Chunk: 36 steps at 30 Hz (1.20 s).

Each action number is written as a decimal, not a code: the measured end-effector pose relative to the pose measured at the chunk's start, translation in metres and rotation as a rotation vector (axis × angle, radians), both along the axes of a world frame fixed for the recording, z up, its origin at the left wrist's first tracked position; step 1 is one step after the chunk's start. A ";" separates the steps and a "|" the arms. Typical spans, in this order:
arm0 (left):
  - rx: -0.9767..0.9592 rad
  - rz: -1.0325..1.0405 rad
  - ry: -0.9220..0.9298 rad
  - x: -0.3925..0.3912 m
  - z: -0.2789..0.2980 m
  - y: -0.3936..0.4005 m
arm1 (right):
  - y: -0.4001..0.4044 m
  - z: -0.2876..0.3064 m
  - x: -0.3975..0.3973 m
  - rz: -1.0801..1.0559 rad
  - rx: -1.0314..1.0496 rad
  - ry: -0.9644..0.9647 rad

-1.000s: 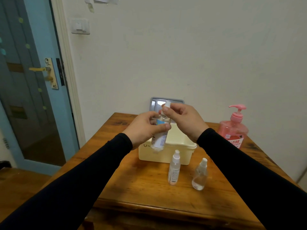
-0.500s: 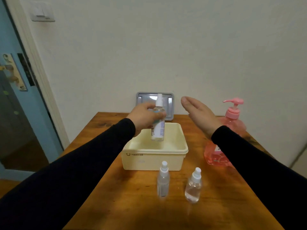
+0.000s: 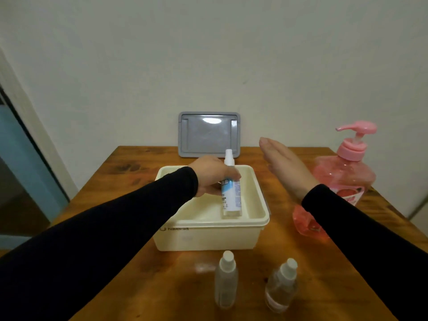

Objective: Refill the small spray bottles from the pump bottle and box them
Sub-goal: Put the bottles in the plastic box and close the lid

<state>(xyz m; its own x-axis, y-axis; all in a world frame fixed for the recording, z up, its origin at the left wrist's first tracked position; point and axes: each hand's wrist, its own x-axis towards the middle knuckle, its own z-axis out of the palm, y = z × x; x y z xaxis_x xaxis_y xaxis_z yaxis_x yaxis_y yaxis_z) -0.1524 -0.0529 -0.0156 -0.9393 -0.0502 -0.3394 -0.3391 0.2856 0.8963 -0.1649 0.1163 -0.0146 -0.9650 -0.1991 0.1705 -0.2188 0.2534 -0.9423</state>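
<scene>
The labelled spray bottle (image 3: 230, 191), a slim clear plastic cylinder with a white nozzle and a blue-and-white label, stood upright inside the cream plastic box (image 3: 209, 236), its base low in the box's right half. The left hand (image 3: 212, 177) gripped it at the shoulder, fingers curled round the upper body from the left, the black-sleeved arm reaching over the box's near-left rim. The right hand (image 3: 286, 166) hovered flat and empty to the right of the box, fingers straight and together, pointing away toward the wall. Just beyond that hand stood the pink translucent pump bottle (image 3: 347, 174), rounded and glossy. Two more small clear spray bottles (image 3: 226, 280) (image 3: 281, 286) stood upright on the grained wooden table (image 3: 129, 167) before the box. A grey rectangular lid (image 3: 208, 135) leaned against the wall behind.
</scene>
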 end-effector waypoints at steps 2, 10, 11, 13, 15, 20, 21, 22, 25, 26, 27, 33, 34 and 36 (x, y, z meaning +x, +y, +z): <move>0.013 -0.014 -0.037 -0.006 -0.007 0.001 | -0.002 -0.006 -0.005 -0.002 -0.010 -0.021; 0.128 -0.049 -0.181 -0.021 -0.029 0.006 | -0.006 -0.028 -0.024 0.004 -0.076 -0.084; 0.133 -0.054 -0.196 -0.022 -0.031 0.006 | -0.007 -0.029 -0.026 0.007 -0.074 -0.087; 0.140 -0.067 -0.228 -0.023 -0.035 0.008 | -0.007 -0.034 -0.030 0.003 -0.070 -0.094; 0.154 -0.076 -0.261 -0.023 -0.037 0.008 | -0.008 -0.038 -0.033 -0.003 -0.067 -0.098; 0.138 -0.093 -0.322 -0.027 -0.037 0.011 | -0.008 -0.041 -0.037 -0.030 -0.073 -0.112; 0.126 -0.099 -0.335 -0.028 -0.037 0.011 | -0.008 -0.041 -0.038 -0.039 -0.075 -0.116; 0.115 -0.105 -0.349 -0.029 -0.037 0.012 | -0.007 -0.041 -0.039 -0.048 -0.077 -0.124; 0.086 -0.126 -0.382 -0.029 -0.035 0.015 | -0.006 -0.041 -0.040 -0.063 -0.071 -0.148; 0.089 -0.131 -0.399 -0.029 -0.033 0.016 | -0.006 -0.042 -0.041 -0.064 -0.070 -0.153; 0.099 -0.138 -0.419 -0.028 -0.032 0.018 | -0.006 -0.042 -0.041 -0.063 -0.070 -0.156; 0.066 -0.145 -0.468 -0.029 -0.028 0.024 | -0.005 -0.044 -0.039 -0.063 -0.075 -0.172; 0.056 -0.133 -0.471 -0.030 -0.029 0.024 | -0.005 -0.045 -0.038 -0.064 -0.073 -0.172; 0.043 -0.112 -0.481 -0.032 -0.030 0.025 | -0.005 -0.045 -0.038 -0.064 -0.069 -0.170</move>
